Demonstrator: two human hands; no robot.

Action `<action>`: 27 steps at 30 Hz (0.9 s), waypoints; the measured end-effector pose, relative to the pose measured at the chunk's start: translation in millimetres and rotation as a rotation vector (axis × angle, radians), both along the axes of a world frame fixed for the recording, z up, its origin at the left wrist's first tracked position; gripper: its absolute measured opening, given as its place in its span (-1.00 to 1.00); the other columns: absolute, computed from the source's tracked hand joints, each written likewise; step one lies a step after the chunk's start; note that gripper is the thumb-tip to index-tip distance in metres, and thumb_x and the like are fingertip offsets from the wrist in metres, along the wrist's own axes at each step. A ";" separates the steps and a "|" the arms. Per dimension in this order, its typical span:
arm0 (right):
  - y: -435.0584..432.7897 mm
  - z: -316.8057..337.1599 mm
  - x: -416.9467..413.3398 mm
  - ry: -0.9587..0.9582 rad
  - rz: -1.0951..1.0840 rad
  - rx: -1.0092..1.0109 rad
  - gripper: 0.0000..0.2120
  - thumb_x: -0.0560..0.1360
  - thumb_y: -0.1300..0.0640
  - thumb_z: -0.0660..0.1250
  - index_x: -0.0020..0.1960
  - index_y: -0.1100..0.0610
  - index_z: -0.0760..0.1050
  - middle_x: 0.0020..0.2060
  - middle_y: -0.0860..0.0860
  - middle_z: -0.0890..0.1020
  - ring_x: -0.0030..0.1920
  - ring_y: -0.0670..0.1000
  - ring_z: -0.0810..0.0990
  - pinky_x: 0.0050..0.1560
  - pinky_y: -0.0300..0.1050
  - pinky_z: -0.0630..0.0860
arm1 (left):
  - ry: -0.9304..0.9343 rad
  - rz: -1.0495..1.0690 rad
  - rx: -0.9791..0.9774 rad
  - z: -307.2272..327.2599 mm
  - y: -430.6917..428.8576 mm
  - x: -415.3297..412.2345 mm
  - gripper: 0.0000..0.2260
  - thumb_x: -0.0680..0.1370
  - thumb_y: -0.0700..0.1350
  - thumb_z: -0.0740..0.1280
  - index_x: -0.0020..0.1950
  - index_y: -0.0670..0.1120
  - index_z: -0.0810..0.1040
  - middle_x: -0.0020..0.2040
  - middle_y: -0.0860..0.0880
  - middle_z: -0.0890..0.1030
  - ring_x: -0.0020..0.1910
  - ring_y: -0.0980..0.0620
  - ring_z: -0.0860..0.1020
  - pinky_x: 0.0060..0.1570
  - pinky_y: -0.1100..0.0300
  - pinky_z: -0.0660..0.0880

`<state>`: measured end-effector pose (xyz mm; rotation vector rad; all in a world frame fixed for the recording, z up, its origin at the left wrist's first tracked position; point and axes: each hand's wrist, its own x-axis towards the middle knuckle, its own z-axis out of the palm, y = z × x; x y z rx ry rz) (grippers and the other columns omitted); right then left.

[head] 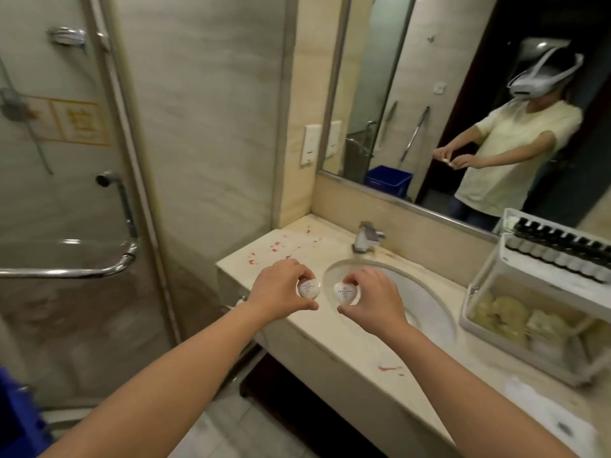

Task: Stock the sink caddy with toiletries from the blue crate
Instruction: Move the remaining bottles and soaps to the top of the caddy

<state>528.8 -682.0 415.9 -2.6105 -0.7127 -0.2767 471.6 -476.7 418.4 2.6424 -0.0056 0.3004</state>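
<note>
My left hand (281, 289) pinches a small round white packet (309, 288) with printed text, held above the counter's left end. Just to its right, my right hand (373, 300) grips a second white packet (346, 293) over the sink basin (426, 302). The two packets are side by side, a little apart. The white two-tier sink caddy (515, 269) stands at the right of the counter, with a row of dark-capped small bottles (562, 256) on top and pale wrapped rounds (506, 312) below. A blue crate edge (16, 421) shows at the bottom left.
A chrome tap (367, 238) stands behind the basin. Red stains (277, 247) mark the beige counter. The glass shower door with a chrome handle (122, 233) fills the left. The mirror (429, 94) reflects a person and a blue bin. A clear wrapper (549, 414) lies at right.
</note>
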 end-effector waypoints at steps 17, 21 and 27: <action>-221.9 20.1 85.7 0.011 -0.267 0.294 -0.56 0.20 0.00 0.61 0.01 -0.07 0.54 -0.06 -0.16 0.51 0.05 -0.09 0.47 0.08 -0.10 0.43 | -0.157 -0.384 0.064 31.0 -211.3 149.2 -0.55 0.26 0.26 0.54 0.04 0.10 0.57 -0.06 0.19 0.52 -0.05 0.15 0.46 -0.03 0.21 0.42; -257.8 23.4 102.1 0.052 -0.358 0.413 -0.55 0.17 0.04 0.63 -0.02 -0.08 0.53 -0.05 -0.15 0.53 0.03 -0.09 0.51 0.08 -0.09 0.50 | -0.158 -0.468 0.007 37.7 -247.7 185.2 -0.54 0.25 0.25 0.54 0.05 0.10 0.58 -0.07 0.21 0.50 -0.06 0.18 0.44 -0.02 0.17 0.42; -302.0 34.8 132.0 0.068 -0.483 0.494 -0.53 0.18 0.05 0.64 0.01 -0.09 0.53 -0.01 -0.20 0.51 0.01 -0.27 0.49 -0.01 -0.34 0.39 | -0.132 -0.599 -0.049 44.8 -294.6 249.9 -0.52 0.22 0.33 0.48 0.05 0.19 0.52 -0.05 0.26 0.50 -0.05 0.27 0.44 -0.01 0.23 0.44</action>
